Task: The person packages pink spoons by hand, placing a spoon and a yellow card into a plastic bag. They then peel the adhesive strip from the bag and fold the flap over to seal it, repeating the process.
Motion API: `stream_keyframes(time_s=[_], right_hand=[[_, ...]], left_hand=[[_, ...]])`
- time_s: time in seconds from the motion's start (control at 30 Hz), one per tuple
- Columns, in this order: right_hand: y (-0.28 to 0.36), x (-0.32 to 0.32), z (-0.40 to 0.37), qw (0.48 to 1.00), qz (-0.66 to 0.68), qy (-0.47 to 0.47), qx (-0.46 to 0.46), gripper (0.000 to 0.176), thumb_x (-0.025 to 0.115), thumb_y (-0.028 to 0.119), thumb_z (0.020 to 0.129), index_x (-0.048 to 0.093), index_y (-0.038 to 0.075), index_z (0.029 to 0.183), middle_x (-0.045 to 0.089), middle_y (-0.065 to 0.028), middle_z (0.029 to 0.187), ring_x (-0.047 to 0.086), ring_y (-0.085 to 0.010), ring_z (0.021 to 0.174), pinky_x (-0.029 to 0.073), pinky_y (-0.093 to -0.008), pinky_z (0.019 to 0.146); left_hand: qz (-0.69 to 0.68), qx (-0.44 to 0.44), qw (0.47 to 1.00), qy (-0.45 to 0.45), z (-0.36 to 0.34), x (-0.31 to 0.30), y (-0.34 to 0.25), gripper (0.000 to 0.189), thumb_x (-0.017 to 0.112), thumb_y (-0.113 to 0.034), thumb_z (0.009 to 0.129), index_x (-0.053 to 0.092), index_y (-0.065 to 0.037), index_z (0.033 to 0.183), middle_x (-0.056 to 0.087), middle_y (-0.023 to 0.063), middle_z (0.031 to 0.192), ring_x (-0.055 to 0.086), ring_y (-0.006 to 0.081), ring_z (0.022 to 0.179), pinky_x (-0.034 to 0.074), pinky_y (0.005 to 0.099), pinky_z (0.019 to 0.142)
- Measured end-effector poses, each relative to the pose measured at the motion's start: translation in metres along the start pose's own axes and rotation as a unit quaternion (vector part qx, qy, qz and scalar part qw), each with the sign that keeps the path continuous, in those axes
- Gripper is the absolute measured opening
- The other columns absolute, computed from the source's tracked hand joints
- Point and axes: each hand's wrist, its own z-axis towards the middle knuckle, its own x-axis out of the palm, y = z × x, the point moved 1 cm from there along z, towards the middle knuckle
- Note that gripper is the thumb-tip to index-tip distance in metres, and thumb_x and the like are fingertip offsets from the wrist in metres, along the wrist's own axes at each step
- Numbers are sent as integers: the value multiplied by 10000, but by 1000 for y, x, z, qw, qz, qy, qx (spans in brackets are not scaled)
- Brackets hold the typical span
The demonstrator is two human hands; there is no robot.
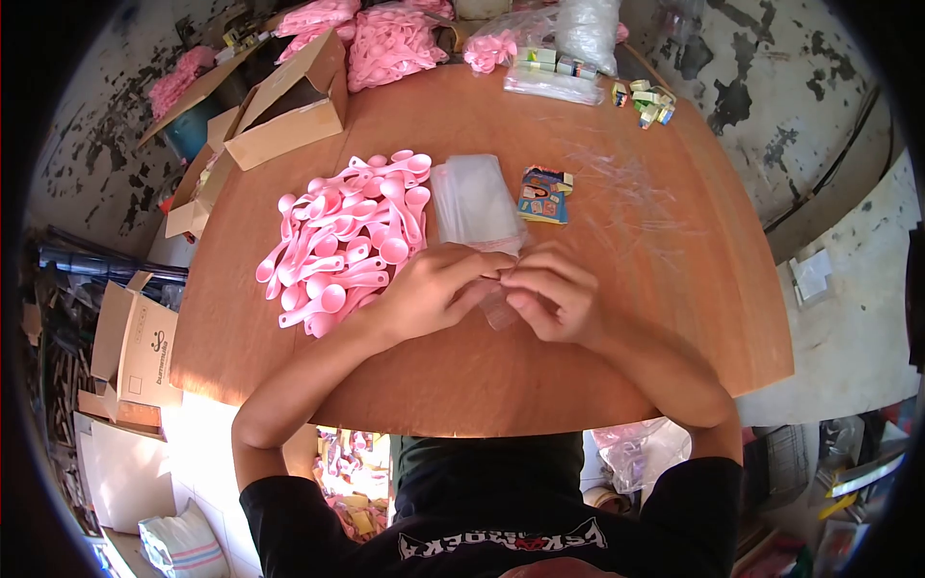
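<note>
- at the near half of the worktop (617, 385), what have the hands got?
- left hand (445, 289) and right hand (559, 297) meet, fingertips together, on a clear plastic piece (499, 313). it hangs below the fingers, between the two hands.
- grip state?
- narrow on both. thumbs and fingers pinch the plastic near its upper end. fingers overlap there, so can't tell which hand carries more of it.
- just beyond the hands?
- clear bag stack (474, 197), lying flat, near end close to the fingertips.
- left of that?
- pink spoons (352, 236), loose heap, handles pointing every way. heap runs close up to the stack; can't tell if they touch.
- right of the stack?
- small printed packet (544, 197), mostly blue and yellow, lying near it. farther right, thin clear strips (631, 188), scattered.
- far side?
- open cardboard box (289, 111) at the left, then a bulging bag of pink items (397, 46). toward the right, flat clear packets (554, 87) and a loose cluster of small boxes (652, 106), print too small to read.
</note>
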Motion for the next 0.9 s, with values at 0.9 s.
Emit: stream_keyframes(time_s=[0.9], right_hand=[[-72,-22,-14,928,-219,-99,286,89,673,93,876,704,57,951,640,-97,854,606,-243,749,480,-340,693]], left_hand=[[-531,-344,770,-83,-23,-3,15,191,626,-145,957,668,-30,1104,711,92,1037,684,110,848,569,264,766]])
